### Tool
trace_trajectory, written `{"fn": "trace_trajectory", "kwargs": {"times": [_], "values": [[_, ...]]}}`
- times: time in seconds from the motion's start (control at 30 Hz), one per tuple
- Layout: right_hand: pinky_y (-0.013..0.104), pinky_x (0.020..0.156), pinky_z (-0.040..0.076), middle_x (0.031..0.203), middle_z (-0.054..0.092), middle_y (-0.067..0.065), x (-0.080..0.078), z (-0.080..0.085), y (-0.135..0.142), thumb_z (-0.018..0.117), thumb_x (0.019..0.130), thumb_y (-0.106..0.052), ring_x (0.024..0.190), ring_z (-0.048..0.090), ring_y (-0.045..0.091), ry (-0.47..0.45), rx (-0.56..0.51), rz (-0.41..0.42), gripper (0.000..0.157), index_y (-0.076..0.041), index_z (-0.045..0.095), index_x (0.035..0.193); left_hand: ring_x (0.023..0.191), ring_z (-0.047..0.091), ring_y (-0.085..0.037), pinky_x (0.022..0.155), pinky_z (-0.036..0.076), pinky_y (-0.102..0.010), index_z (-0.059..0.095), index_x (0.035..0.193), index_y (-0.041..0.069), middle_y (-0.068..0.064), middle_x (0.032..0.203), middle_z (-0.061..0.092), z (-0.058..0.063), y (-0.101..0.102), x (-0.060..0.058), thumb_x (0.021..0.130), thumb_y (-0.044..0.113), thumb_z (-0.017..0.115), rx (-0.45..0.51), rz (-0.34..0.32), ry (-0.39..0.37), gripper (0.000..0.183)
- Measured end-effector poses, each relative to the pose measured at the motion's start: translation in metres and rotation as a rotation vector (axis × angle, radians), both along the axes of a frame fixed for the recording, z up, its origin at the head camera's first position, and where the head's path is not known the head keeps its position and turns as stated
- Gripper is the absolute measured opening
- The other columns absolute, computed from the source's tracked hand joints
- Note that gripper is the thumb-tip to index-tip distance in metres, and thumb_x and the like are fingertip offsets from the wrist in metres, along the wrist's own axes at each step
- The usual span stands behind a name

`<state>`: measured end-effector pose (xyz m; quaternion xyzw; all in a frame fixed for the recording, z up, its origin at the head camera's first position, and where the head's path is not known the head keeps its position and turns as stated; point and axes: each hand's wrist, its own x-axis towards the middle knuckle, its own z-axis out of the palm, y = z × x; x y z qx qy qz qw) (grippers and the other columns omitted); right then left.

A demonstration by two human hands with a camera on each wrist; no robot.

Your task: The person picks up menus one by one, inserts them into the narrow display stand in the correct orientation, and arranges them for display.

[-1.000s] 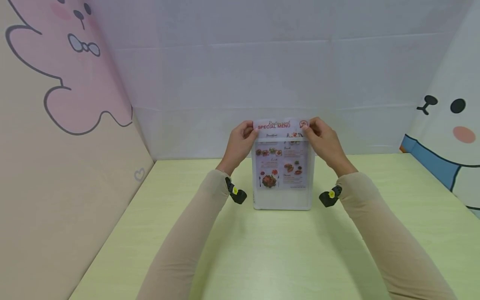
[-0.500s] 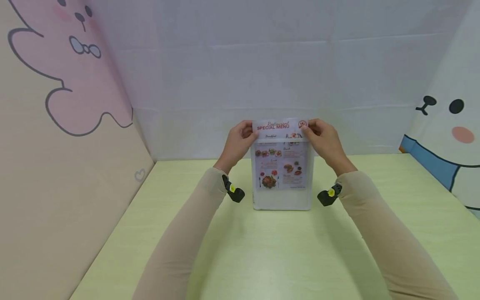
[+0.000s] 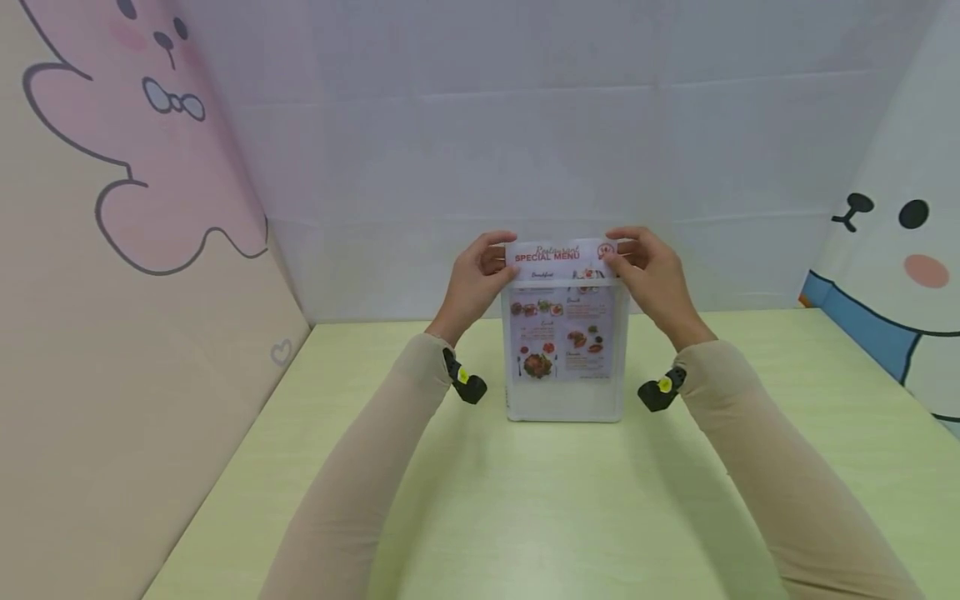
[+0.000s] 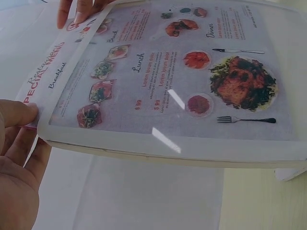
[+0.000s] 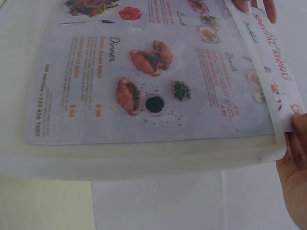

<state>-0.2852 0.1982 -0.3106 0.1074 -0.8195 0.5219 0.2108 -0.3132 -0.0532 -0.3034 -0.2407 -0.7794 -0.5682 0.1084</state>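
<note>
A printed restaurant menu sheet point(image 3: 558, 258) stands partly inside a clear, white-edged display holder point(image 3: 562, 402), its titled top strip sticking out above the holder's upper edge. The holder is upright on the table. My left hand point(image 3: 478, 271) pinches the sheet's upper left corner, thumb in front and fingers behind. At the upper right corner my right hand point(image 3: 651, 271) pinches the sheet the same way. In the left wrist view the left thumb point(image 4: 24, 112) lies on the paper beside the holder's rim. The right wrist view shows the right hand point(image 5: 295, 167) at the opposite corner.
The pale yellow-green table point(image 3: 480, 508) reaches back to a white sheet-covered wall point(image 3: 465, 150). A side panel with a pink cartoon bear point(image 3: 180, 183) rises at the left. Another panel with a white cartoon figure point(image 3: 900, 242) stands at the right.
The fingers of both hands have lifted and spread a little at the top, with the thumbs staying on the paper. The menu and holder look nearly unmoved; the head view shifted slightly.
</note>
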Motion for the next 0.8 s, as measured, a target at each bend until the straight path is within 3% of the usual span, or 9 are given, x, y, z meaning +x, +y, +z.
{"fn": "trace_trajectory", "kwargs": {"times": [0.37,0.67,0.8], "values": [[0.010,0.076,0.047,0.116,0.061,0.013,0.0000,-0.0020,0.0040,0.056,0.098,-0.021,0.089,0.057,-0.005,0.045,-0.039,0.011,0.030,-0.005,0.059,0.123,0.101,0.066,-0.022,0.086,0.053,-0.035,0.057,0.128,0.008,-0.013,0.114,0.066,-0.0025,0.0006,0.0000,0.094,0.006,0.061,-0.009,0.008,-0.001,0.034],[0.020,0.089,0.046,0.115,0.065,0.015,0.0022,-0.0041,0.0081,0.055,0.099,-0.026,0.094,0.056,-0.003,0.039,0.004,0.002,0.033,-0.006,0.059,0.124,0.098,0.066,-0.021,0.084,0.052,-0.033,0.058,0.127,0.011,-0.013,0.113,0.067,-0.0056,0.0003,0.0002,0.096,0.012,0.059,-0.026,0.009,0.007,0.031],[0.018,0.086,0.045,0.115,0.066,0.016,0.0030,-0.0044,0.0093,0.055,0.098,-0.026,0.093,0.056,-0.003,0.038,0.015,-0.003,0.033,-0.006,0.060,0.125,0.098,0.065,-0.022,0.086,0.051,-0.034,0.057,0.128,0.010,-0.014,0.113,0.068,-0.0060,-0.0002,-0.0001,0.097,0.014,0.058,-0.024,0.005,0.006,0.031]]}}
